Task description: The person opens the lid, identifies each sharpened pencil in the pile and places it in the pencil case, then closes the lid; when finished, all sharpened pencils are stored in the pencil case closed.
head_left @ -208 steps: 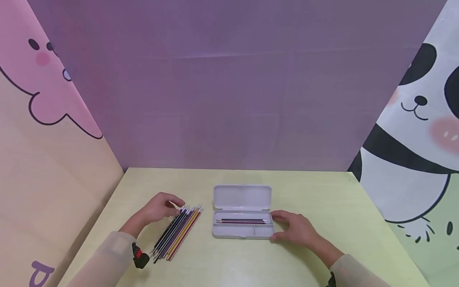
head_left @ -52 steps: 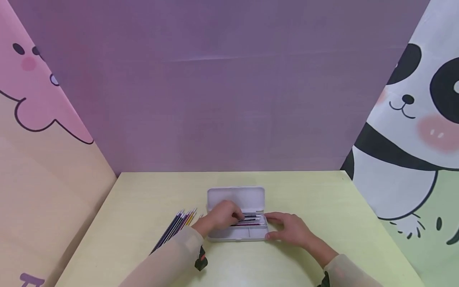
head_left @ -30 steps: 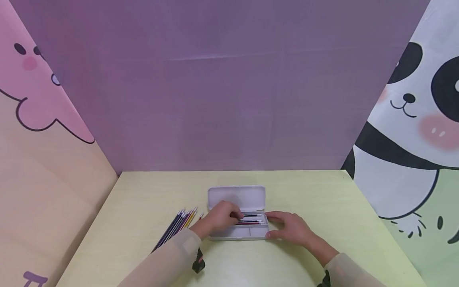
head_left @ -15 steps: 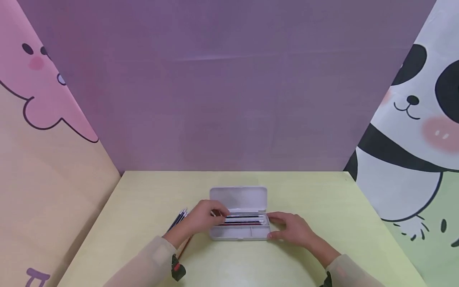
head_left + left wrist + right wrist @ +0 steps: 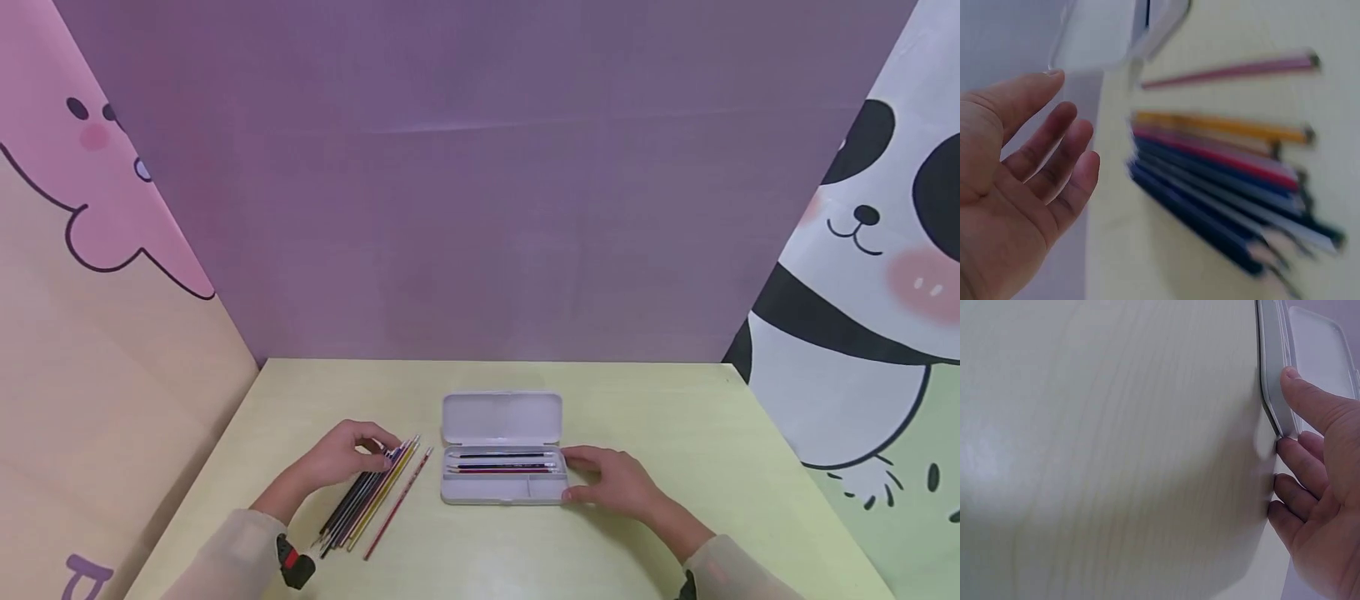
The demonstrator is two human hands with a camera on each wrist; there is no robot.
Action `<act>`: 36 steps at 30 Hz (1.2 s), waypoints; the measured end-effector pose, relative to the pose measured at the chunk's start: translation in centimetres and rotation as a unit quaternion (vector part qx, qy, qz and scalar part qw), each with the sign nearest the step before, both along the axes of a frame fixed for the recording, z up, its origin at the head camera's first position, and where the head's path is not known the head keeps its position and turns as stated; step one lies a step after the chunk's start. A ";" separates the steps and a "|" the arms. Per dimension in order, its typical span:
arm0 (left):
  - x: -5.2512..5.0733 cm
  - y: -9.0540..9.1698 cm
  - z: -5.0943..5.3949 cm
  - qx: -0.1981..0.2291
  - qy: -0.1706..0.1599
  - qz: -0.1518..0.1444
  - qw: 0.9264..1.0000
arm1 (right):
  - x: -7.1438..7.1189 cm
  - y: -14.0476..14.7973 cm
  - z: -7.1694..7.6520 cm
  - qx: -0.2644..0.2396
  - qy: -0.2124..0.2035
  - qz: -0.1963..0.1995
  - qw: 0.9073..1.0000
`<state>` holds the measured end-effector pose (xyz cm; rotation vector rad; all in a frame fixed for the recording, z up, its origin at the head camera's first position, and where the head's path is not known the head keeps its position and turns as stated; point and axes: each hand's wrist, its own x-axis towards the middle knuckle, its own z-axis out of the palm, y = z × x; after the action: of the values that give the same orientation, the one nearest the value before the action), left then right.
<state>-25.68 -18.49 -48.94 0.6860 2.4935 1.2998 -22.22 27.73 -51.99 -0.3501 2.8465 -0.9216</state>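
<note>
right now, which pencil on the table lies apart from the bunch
The red pencil beside the open case: bare table separates it from the bunch of other pencils, packed side by side.

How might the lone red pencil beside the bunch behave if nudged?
The red pencil looks slim and straight, so it is probably stiff and light. Lying apart from the bunch on the flat table, it would likely roll or swivel readily.
</note>
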 end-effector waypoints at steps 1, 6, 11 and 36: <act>0.0 -0.6 -0.3 0.002 -0.008 0.003 1.000 | 0.0 0.0 0.0 -0.001 0.001 0.000 1.000; 0.1 -3.1 -1.7 0.021 -0.035 0.017 0.999 | 0.0 0.2 -0.2 -0.009 0.004 0.004 1.000; 0.1 -4.5 -2.8 0.042 -0.063 0.020 0.997 | 0.1 0.2 -0.1 -0.007 0.003 0.004 1.000; -0.3 -5.0 -5.2 0.022 -0.044 0.004 0.999 | -0.1 0.1 -0.2 0.001 0.001 -0.002 1.000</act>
<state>-25.96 -23.46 -54.10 0.6161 2.4078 1.3599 -22.29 27.86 -52.16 -0.3455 2.8498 -0.9206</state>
